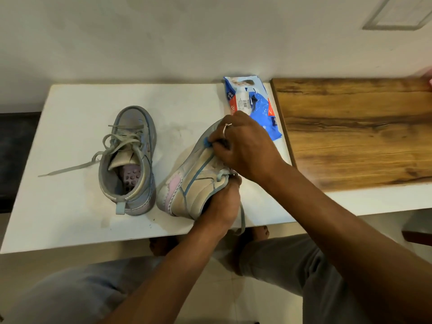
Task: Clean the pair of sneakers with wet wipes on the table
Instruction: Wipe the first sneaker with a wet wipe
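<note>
On the white table (70, 218), the spare sneaker (131, 160) stands upright and the wet-wipes pack (254, 106) lies behind. You hold the tilted sneaker (194, 183), likely light and soft-sided, with your left hand (222, 202) gripping its firmer collar and your right hand (243, 146) pinching a small blue wad (207, 141) against its upper.

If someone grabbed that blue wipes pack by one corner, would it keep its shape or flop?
Probably flop: the wipes pack looks crumpled and creased, like soft film. It lies fairly flat, so it is likely light. Its glossy surface might be a little slippery.
</note>
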The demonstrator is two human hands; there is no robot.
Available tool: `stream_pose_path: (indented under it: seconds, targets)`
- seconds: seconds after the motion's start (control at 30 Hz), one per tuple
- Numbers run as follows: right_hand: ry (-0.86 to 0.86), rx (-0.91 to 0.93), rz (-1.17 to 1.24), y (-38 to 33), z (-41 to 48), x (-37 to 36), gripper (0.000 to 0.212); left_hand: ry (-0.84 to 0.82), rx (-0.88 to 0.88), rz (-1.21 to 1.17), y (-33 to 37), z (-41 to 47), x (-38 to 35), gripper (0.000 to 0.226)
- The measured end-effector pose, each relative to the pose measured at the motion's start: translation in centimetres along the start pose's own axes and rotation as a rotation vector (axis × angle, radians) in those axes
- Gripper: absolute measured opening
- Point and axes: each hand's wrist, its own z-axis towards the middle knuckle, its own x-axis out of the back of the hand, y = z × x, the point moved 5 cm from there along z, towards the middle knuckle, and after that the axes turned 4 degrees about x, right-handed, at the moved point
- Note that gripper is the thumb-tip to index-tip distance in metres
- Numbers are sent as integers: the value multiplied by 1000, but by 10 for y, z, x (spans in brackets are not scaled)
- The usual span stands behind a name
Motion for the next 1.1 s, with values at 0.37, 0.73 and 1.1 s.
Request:
stream_pose_path:
  seconds: [0.37,0.73,1.1]
  targets:
    - [45,-8,27,10,0,1,18,27,-41,18,0,5,4,23]
    - [45,-15,26,16,-4,7,19,9,-86,-35,-4,13,2,21]
    - [93,-11,-6,19,-5,7,20,1,-100,-57,-10,18,1,19]
